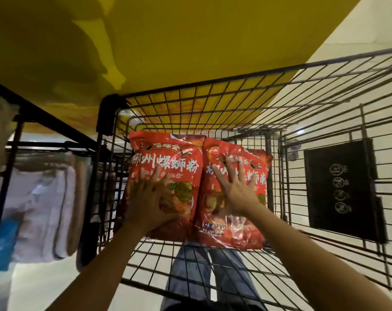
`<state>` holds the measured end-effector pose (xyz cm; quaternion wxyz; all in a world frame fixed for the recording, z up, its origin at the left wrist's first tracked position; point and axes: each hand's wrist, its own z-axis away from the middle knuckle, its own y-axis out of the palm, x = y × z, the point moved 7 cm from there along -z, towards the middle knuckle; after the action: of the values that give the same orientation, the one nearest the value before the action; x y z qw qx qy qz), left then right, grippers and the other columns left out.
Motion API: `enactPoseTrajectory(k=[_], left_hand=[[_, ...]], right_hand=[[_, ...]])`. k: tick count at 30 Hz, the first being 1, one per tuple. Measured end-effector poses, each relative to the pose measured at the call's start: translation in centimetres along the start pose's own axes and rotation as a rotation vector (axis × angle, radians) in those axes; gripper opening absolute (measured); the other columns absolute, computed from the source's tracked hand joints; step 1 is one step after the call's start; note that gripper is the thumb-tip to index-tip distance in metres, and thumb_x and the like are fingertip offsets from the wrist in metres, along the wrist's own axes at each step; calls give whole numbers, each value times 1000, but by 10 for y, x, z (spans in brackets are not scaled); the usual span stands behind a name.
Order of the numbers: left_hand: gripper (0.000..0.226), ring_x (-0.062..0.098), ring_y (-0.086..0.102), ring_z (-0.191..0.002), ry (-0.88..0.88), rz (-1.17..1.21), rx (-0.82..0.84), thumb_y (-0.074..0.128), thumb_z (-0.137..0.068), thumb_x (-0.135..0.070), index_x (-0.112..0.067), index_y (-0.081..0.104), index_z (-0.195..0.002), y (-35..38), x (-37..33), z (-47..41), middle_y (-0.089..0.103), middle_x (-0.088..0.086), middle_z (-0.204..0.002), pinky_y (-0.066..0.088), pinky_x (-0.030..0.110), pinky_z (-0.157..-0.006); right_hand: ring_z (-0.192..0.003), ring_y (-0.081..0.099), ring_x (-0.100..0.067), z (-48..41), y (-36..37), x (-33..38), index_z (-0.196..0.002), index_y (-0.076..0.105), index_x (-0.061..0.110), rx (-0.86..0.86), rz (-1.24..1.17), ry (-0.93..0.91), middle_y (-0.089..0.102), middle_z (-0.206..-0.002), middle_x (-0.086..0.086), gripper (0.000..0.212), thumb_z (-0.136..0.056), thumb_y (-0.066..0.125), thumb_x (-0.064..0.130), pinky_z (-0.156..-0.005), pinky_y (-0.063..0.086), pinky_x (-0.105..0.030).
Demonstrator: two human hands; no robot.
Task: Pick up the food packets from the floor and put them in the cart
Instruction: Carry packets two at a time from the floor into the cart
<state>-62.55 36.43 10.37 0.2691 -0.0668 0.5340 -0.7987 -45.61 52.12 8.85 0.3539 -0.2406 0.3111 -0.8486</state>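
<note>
Two red food packets lie side by side on the bottom of the black wire cart (pixel 325 104). My left hand (pixel 150 198) rests flat on the left packet (pixel 181 162), fingers spread, close to its left edge. On the right packet (pixel 231 230) my right hand (pixel 235 187) lies palm down with its fingers apart. Neither hand wraps around a packet. The two packets touch along their inner edges, and the right one overlaps the left slightly.
A black placard (pixel 340 189) with white symbols hangs on the cart's right wall. A dark rack (pixel 44 194) with pale packaged goods stands at the left. A yellow surface (pixel 190 41) fills the top. My legs in jeans (pixel 190 277) show through the cart's floor.
</note>
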Motion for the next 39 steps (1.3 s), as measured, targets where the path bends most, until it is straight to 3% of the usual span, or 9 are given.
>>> enactPoseTrajectory(k=[4,9,12,16,22,30,34,39], left_hand=[[122,43,-3,-143,-50,-21,-10,24,-48,-101,-32,21,-149,5,3,4,2,-7,-158,5,65,-110],[121,45,3,-143,-68,-82,16,28,-48,-98,-29,28,-147,-8,-11,1,17,4,-158,6,65,-110],[112,44,19,-141,-84,-109,-33,35,-56,-92,-25,36,-145,-28,-18,-6,27,11,-155,11,64,-112],[106,31,0,-147,-41,-210,15,26,-65,-90,-31,8,-151,-51,-25,-18,-1,4,-161,-10,53,-113],[86,26,3,-148,48,-149,-53,27,-81,-77,-33,1,-150,-100,-63,-20,0,1,-161,5,45,-118],[94,25,12,-147,166,-198,-173,38,-78,-78,-28,7,-152,-202,-172,16,8,3,-160,13,44,-118],[91,23,14,-146,323,-152,-279,49,-80,-70,-25,14,-152,-247,-251,50,14,3,-160,15,41,-117],[89,23,18,-145,571,-210,-398,47,-78,-73,-31,16,-150,-284,-364,91,19,0,-159,17,40,-116]], right_hand=[[-129,-37,-42,-5,8,5,-126,-45,37,6,73,76,-50,-138,-7,141,-52,69,74,-106,2,-72],[-137,-28,-43,-3,4,5,-136,-36,40,-4,26,96,-43,-145,-6,135,-60,73,64,-109,6,-68],[-141,-20,-41,3,-5,8,-143,-28,38,-21,6,79,-35,-151,-5,133,-61,74,62,-112,8,-62],[-146,-9,-35,17,-29,9,-150,-14,29,-121,-60,61,-16,-159,-3,111,-76,61,63,-115,10,-54],[-147,11,-27,57,-85,-2,-152,2,16,-325,-149,96,9,-160,-6,90,-87,51,56,-116,17,-43],[-143,24,-24,172,-159,-46,-150,14,17,-609,-121,128,24,-156,-5,85,-86,51,58,-114,23,-40],[-143,23,-23,253,-177,-79,-151,15,18,-749,-121,217,23,-157,-5,86,-85,55,55,-115,22,-39],[-138,33,-24,377,-182,-123,-148,22,17,-913,-114,386,32,-152,-6,81,-84,59,51,-110,31,-40]])
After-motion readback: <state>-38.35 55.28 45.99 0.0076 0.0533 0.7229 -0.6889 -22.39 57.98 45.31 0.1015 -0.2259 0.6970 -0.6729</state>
